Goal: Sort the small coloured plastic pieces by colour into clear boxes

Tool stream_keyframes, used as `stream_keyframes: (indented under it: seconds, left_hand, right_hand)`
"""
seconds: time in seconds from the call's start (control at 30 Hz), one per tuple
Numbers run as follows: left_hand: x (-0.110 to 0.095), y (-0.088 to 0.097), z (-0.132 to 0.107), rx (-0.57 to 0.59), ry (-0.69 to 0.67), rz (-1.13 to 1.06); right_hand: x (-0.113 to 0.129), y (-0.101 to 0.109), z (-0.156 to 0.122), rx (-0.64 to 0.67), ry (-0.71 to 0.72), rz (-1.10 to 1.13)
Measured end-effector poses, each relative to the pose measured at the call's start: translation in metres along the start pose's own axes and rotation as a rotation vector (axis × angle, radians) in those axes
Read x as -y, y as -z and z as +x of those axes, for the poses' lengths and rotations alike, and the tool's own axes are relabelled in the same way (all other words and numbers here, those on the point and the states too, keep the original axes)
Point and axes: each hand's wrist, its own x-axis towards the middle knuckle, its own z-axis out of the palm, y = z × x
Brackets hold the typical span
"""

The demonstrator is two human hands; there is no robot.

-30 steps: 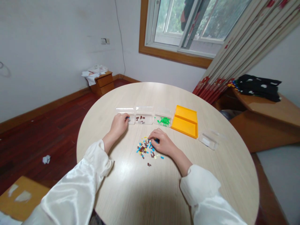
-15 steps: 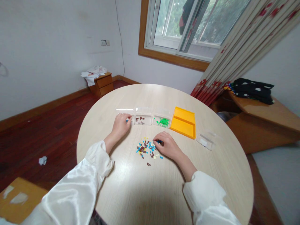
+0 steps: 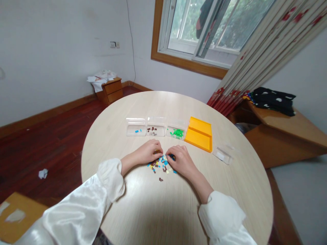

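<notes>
A small pile of tiny bricks, blue, brown and yellow, lies on the round pale wooden table. My left hand rests at the pile's upper left edge, fingers curled down onto the pieces. My right hand sits at the pile's right edge, fingers bent, with a blue piece at its fingertips. Behind the pile stand three clear boxes in a row: the left one holds blue pieces, the middle one brown pieces, the right one green pieces.
An orange tray lies to the right of the boxes, and a clear lid beyond it. A small wooden cabinet stands by the far wall. A desk with dark cloth is at the right.
My left hand has come back from the left clear box to the pile, leaving blue pieces in that box. My right hand stayed at the pile's right edge.
</notes>
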Motion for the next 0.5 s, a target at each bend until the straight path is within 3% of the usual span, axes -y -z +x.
stream_keyframes:
  seconds: [0.5]
  left_hand:
    - [-0.0066,-0.0016,-0.0001,0.042,0.003,0.061]
  right_hand:
    - [-0.0095,-0.008,0.0008,-0.063,0.016,0.093]
